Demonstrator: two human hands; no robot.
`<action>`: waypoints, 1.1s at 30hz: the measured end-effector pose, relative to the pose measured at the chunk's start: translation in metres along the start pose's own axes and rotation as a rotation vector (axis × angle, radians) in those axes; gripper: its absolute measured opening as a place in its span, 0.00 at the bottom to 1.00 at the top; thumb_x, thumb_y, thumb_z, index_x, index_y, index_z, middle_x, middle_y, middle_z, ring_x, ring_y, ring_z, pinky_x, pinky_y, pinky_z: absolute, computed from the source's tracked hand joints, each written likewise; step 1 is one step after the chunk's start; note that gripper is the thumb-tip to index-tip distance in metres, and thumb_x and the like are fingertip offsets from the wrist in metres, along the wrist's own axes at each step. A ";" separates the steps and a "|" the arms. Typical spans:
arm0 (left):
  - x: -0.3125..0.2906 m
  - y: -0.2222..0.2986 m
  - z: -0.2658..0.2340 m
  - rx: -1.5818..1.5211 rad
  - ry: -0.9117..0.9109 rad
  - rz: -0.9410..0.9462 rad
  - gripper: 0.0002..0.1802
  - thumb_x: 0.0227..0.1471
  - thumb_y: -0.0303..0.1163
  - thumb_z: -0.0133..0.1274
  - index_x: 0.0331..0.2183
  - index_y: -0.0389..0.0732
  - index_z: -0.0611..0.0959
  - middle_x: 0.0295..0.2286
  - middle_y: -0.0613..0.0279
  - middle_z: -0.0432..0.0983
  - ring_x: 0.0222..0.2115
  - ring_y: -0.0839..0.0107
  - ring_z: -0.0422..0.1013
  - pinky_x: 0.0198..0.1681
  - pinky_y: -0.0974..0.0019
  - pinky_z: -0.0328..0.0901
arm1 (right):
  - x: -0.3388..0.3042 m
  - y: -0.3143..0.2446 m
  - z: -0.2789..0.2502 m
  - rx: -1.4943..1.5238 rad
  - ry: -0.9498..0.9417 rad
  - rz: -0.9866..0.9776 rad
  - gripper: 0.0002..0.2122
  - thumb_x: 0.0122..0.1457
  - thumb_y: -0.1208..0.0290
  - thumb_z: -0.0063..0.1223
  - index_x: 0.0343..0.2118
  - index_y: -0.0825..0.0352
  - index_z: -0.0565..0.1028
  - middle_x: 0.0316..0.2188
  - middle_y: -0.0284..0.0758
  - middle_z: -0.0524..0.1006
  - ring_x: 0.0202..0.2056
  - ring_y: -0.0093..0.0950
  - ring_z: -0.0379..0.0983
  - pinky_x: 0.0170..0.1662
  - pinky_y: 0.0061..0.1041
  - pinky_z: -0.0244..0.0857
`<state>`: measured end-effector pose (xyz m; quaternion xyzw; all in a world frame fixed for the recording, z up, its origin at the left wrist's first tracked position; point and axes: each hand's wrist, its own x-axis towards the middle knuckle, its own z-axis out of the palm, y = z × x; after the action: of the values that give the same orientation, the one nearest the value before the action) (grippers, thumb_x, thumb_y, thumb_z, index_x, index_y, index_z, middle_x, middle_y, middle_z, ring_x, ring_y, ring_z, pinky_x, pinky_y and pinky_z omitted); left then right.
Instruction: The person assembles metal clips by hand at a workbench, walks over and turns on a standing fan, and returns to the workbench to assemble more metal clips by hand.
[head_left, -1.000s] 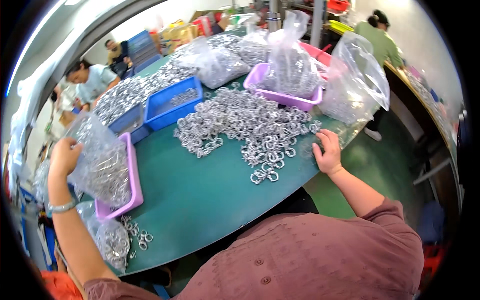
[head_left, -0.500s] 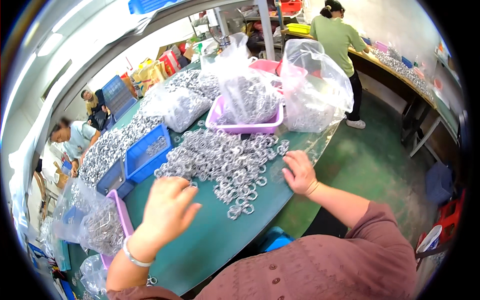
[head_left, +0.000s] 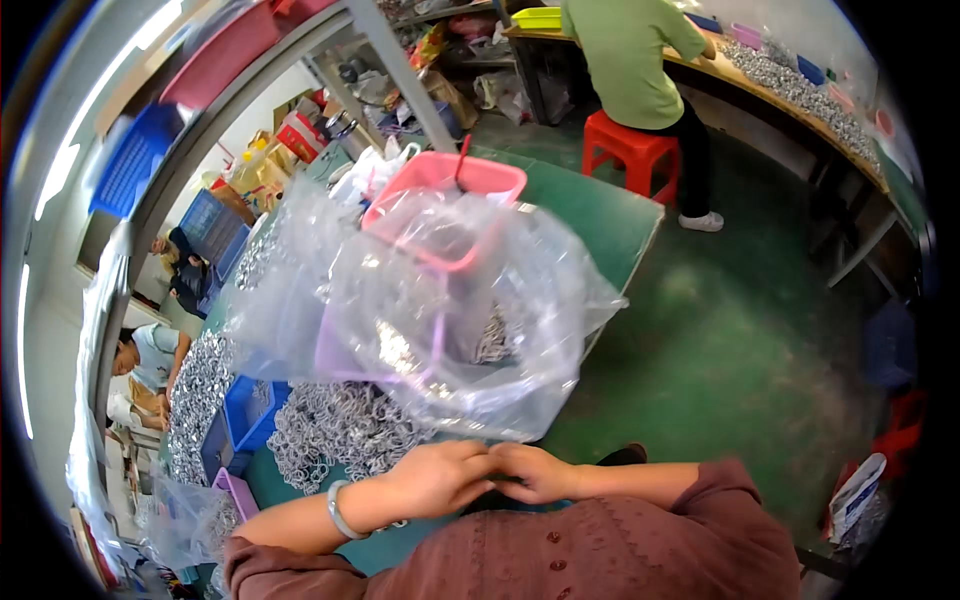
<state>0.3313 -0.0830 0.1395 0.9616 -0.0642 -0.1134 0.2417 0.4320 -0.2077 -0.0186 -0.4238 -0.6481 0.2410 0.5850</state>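
My left hand [head_left: 440, 480] and my right hand [head_left: 535, 474] meet in front of my body at the table's near edge. Both have curled, closed fingers, and the fingertips touch or nearly touch; whatever lies between them is hidden. A bracelet circles my left wrist. Just beyond the left hand spreads a loose pile of small silvery metal rings [head_left: 345, 435]. A large clear plastic bag [head_left: 560, 300] bulges over the table beyond my hands, with metal pieces showing inside. Through it shows a purple tray [head_left: 335, 345], partly veiled.
A pink basket [head_left: 505, 182] stands behind the bag. Blue bins [head_left: 237, 410] and a bigger heap of metal parts [head_left: 200, 400] lie leftward on the green table [head_left: 600, 215]. A co-worker in green [head_left: 625, 70] sits on a red stool [head_left: 632, 145]; another person [head_left: 155, 360] works at left.
My hands, apart over the table before, have come together close to my body. The view has shifted, and the clear bag now spreads wider and covers more of the purple tray. The co-worker in green now sits.
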 end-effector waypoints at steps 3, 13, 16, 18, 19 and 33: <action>0.029 -0.008 0.013 0.020 -0.135 -0.356 0.22 0.45 0.40 0.51 0.41 0.37 0.72 0.34 0.48 0.71 0.34 0.50 0.68 0.36 0.57 0.64 | -0.029 -0.024 -0.086 -0.136 -0.036 0.228 0.11 0.47 0.73 0.51 0.35 0.66 0.70 0.33 0.42 0.72 0.36 0.38 0.68 0.40 0.31 0.63; 0.144 0.040 0.048 -0.290 -0.111 -0.443 0.29 0.42 0.39 0.52 0.46 0.36 0.68 0.45 0.47 0.62 0.45 0.52 0.61 0.47 0.60 0.58 | -0.236 -0.126 -0.278 -0.479 0.600 1.195 0.13 0.46 0.72 0.52 0.36 0.69 0.71 0.27 0.41 0.75 0.30 0.31 0.73 0.35 0.26 0.67; 0.174 0.053 0.048 -0.284 -0.037 -0.435 0.30 0.42 0.39 0.52 0.47 0.36 0.67 0.45 0.46 0.61 0.46 0.52 0.60 0.48 0.61 0.58 | -0.225 -0.133 -0.300 -0.372 0.358 1.208 0.15 0.46 0.70 0.53 0.38 0.69 0.71 0.30 0.42 0.75 0.32 0.32 0.73 0.36 0.27 0.66; 0.198 0.058 0.037 -0.353 0.039 -0.276 0.29 0.42 0.37 0.52 0.47 0.35 0.67 0.45 0.46 0.60 0.45 0.52 0.60 0.47 0.61 0.58 | -0.203 -0.133 -0.319 -0.398 0.265 1.200 0.15 0.46 0.69 0.53 0.38 0.69 0.71 0.31 0.43 0.74 0.32 0.32 0.73 0.37 0.27 0.66; 0.205 0.062 0.034 -0.390 0.089 -0.213 0.29 0.42 0.37 0.52 0.47 0.35 0.66 0.45 0.46 0.60 0.45 0.52 0.60 0.47 0.62 0.58 | -0.185 -0.131 -0.330 -0.418 0.161 1.178 0.16 0.46 0.68 0.53 0.38 0.69 0.71 0.32 0.43 0.74 0.33 0.33 0.73 0.37 0.28 0.66; 0.316 -0.020 -0.019 -1.039 0.682 -0.669 0.26 0.45 0.31 0.53 0.47 0.37 0.67 0.41 0.51 0.63 0.36 0.68 0.69 0.37 0.69 0.66 | 0.038 0.029 -0.493 -0.550 -0.269 1.000 0.17 0.45 0.66 0.54 0.38 0.70 0.71 0.33 0.44 0.74 0.35 0.35 0.72 0.39 0.29 0.66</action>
<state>0.6424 -0.1136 0.0875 0.6716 0.3765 0.1102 0.6285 0.9160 -0.2515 0.0772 -0.7800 -0.4768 0.3624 0.1815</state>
